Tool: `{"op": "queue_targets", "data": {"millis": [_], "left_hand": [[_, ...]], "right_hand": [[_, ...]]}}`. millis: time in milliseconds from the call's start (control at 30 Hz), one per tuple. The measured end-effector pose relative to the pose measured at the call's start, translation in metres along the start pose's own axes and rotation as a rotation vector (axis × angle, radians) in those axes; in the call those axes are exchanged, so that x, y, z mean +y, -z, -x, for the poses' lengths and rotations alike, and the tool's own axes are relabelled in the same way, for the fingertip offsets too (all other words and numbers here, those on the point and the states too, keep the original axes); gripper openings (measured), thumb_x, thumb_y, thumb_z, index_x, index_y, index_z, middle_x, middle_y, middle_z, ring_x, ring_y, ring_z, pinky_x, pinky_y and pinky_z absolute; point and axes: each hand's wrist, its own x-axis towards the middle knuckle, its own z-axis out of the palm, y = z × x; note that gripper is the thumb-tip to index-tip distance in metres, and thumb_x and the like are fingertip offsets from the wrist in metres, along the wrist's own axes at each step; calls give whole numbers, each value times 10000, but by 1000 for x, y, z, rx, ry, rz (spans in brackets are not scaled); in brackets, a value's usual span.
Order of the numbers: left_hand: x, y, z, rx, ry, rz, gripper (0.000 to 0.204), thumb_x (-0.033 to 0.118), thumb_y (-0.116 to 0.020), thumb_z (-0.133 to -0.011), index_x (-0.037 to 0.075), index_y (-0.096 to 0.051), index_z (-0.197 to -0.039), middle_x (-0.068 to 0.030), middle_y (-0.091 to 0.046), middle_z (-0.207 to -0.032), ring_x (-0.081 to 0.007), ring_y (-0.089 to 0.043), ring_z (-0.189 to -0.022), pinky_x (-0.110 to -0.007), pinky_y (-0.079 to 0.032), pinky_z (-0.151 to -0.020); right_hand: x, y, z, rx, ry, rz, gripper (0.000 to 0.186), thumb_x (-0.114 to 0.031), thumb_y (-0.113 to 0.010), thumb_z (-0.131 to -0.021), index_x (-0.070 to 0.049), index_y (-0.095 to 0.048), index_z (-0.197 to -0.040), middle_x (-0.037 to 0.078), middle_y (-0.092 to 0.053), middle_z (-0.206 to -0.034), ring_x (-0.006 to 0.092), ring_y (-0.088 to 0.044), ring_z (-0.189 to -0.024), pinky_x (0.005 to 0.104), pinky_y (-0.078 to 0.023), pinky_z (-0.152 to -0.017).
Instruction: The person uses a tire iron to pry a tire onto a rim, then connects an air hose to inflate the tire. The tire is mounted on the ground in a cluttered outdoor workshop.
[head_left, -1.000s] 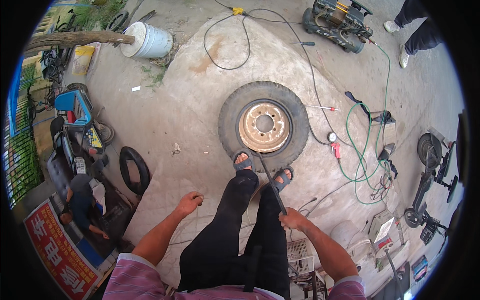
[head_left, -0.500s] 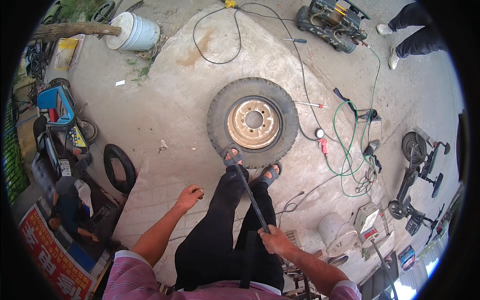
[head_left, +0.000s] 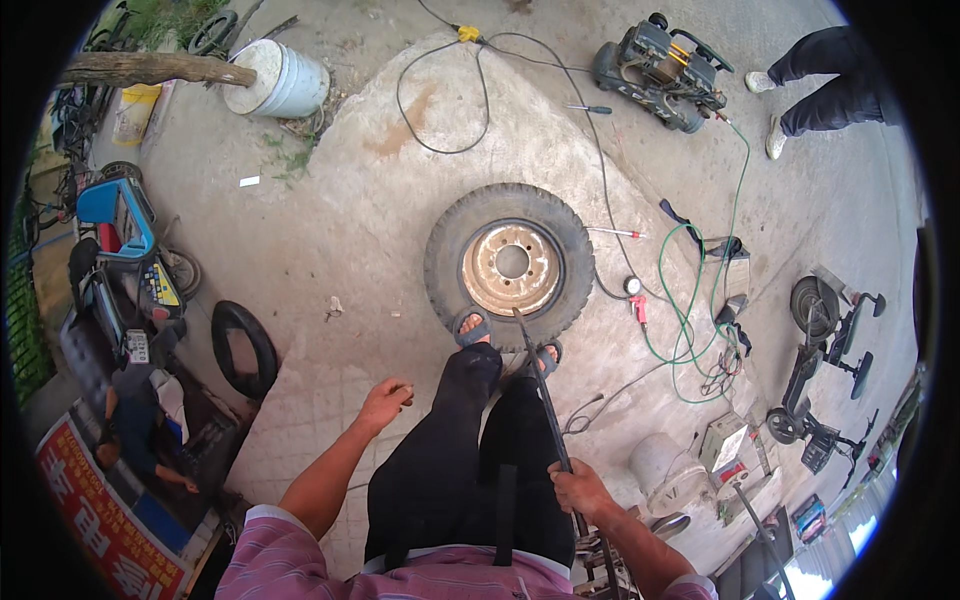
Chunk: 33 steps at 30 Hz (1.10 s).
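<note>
The right hand (head_left: 578, 490) is closed round the upper end of a long dark metal pry bar (head_left: 541, 385), which slants up toward 11 o'clock; its far tip sits at the lower edge of the worn black tyre with a rusty steel rim (head_left: 509, 265), just where rubber meets rim at the tyre's 6 o'clock. The tyre lies flat on the pale concrete ground (head_left: 350, 210), a little above the picture's centre. Both sandalled feet press on the tyre's near sidewall, the left sandal (head_left: 471, 327) at its 7 o'clock and the right sandal (head_left: 545, 357) at its 5 o'clock, just beside the bar's tip.

The left hand (head_left: 386, 403) hangs free out at 8 o'clock from the tyre, fingers loosely curled and holding nothing that can be made out.

A thin black inner tube ring (head_left: 244, 349) lies well apart at 9 o'clock. A green hose (head_left: 676, 300) coils at 3 o'clock of the tyre, and a white plastic bucket (head_left: 280, 80) stands toward 11 o'clock. At 1 o'clock another person's dark-trousered legs (head_left: 825, 80) stand near a wheeled compressor machine (head_left: 660, 70)
</note>
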Motion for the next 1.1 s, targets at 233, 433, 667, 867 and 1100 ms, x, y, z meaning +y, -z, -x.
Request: {"op": "queue_targets", "data": {"millis": [233, 433, 667, 867, 1100], "left_hand": [[-96, 96, 76, 218, 258, -80, 249, 254, -581, -916, 41, -632, -1036, -59, -671, -886, -152, -647, -765, -308, -484, -659], [-72, 86, 106, 208, 362, -99, 281, 259, -568, -924, 30, -623, -1077, -70, -680, -939, -163, -662, -835, -320, -495, -702], [16, 12, 102, 93, 190, 57, 263, 233, -578, -939, 30, -610, -1102, -42, -662, -965, -140, -637, -902, -302, -483, -755], [57, 13, 109, 109, 121, -8, 252, 211, -546, -968, 35, -605, -1139, -68, -678, -1012, -164, -654, -923, -315, -491, -794], [83, 33, 18, 178, 29, 17, 245, 220, -542, -971, 49, -612, -1131, -53, -676, -992, -152, -649, -906, -304, -486, -787]], "right_hand": [[-56, 17, -1, -17, 55, -170, 207, -134, -568, -900, -46, -492, -1071, -19, -418, -641, 88, -384, -456, 257, -326, -408], [-98, 32, -23, 25, 190, -61, 197, -108, -555, -895, -35, -496, -1068, -34, -378, -583, 73, -363, -418, 249, -306, -377], [-100, 52, -43, -4, 243, -66, 159, -109, -556, -889, -36, -512, -1024, -37, -377, -582, 77, -365, -409, 248, -317, -364], [-92, 62, -38, -94, 137, -103, 178, -131, -573, -908, -55, -516, -1058, -24, -414, -617, 77, -383, -443, 249, -330, -382], [-88, 54, -47, -91, 87, -53, 176, -116, -581, -896, -60, -526, -1053, -12, -438, -631, 86, -395, -455, 257, -335, -399]]}}
